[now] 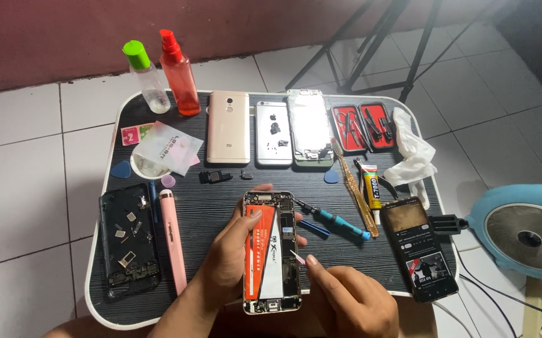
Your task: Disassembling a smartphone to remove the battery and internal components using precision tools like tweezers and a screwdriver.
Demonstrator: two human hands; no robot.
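An opened phone point(272, 253) lies face down on the dark ribbed tray table point(214, 206), showing an orange, black and white battery and small boards. My left hand point(230, 253) rests on its left side, thumb on the battery and fingertips over the top edge. My right hand point(346, 300) sits at the lower right and pinches a small thin pale tool point(298, 256) whose tip points at the phone's right side.
A blue screwdriver point(333, 219) and a glue tube point(372, 188) lie right of the phone. A lit phone point(424, 247) sits on a stand. Left are a pink pen-like tool point(173, 241) and a black tray of parts point(128, 241). Behind: phones, bottles, a tool kit, tissue. A blue fan point(524, 231) stands on the floor.
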